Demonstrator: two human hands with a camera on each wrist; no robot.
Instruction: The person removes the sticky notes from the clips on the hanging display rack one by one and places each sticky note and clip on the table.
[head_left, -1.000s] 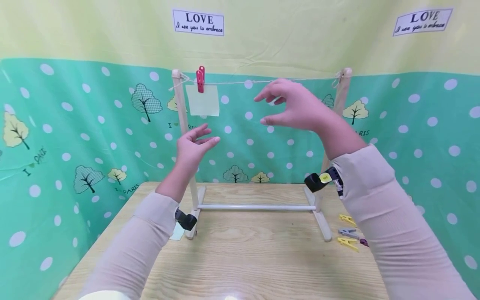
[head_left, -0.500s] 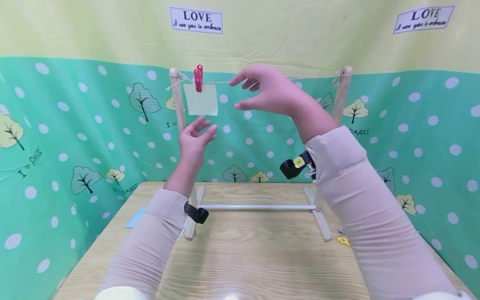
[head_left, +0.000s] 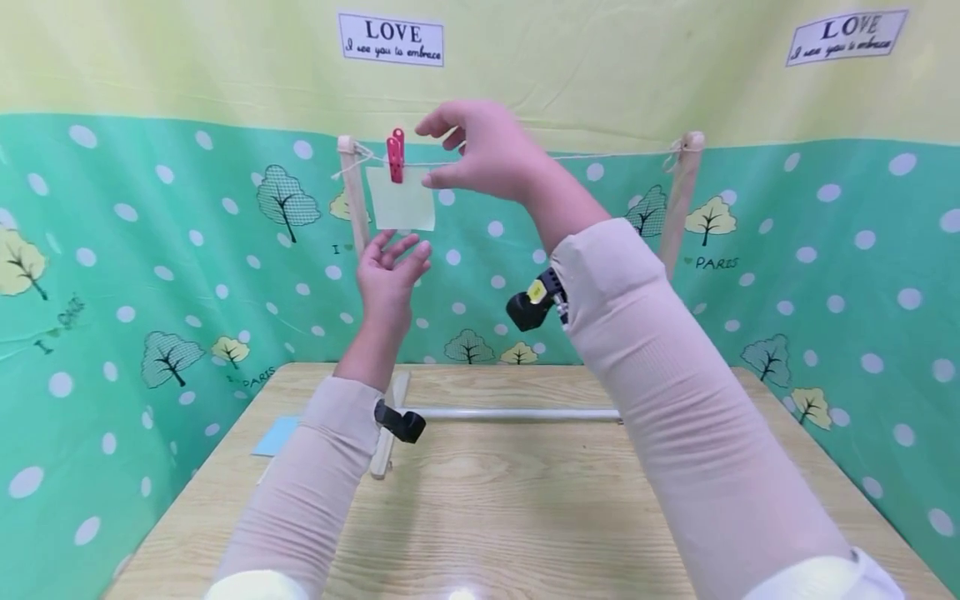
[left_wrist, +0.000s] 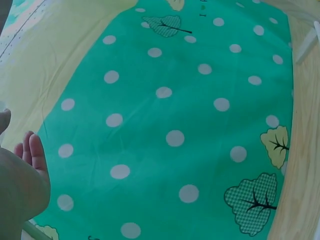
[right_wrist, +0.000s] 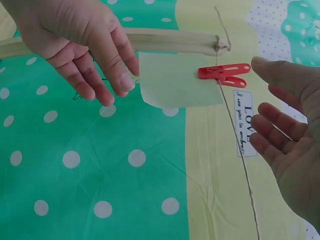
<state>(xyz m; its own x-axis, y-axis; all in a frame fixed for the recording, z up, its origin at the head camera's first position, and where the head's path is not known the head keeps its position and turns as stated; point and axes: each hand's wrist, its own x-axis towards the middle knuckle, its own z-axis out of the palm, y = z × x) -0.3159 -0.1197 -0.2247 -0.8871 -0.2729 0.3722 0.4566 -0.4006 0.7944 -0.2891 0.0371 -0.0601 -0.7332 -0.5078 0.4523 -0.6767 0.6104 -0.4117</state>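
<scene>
A pale green square of paper (head_left: 411,207) hangs from a string (head_left: 585,156), held by a red clothespin (head_left: 395,160) at its top edge. Just right of the clothespin, my right hand (head_left: 491,150) is raised, its thumb and fingers spread apart with nothing between them. In the right wrist view, its thumb tip lies close to the handles of the clothespin (right_wrist: 222,73). Below the paper is my left hand (head_left: 387,279), fingers loosely bent. In the right wrist view, its fingertips come right up to the lower edge of the paper (right_wrist: 175,80); whether they touch it I cannot tell.
The string runs between a left wooden post (head_left: 356,196) and a right wooden post (head_left: 679,200). A white crossbar (head_left: 517,413) joins the stand low down. Blue paper (head_left: 276,435) lies at the left on the wooden table (head_left: 510,517). A patterned curtain (head_left: 495,275) hangs behind.
My right hand has moved left and up along the string to the clothespin. The left hand has risen slightly toward the paper. Clothespins on the table at right are now hidden behind my right arm.
</scene>
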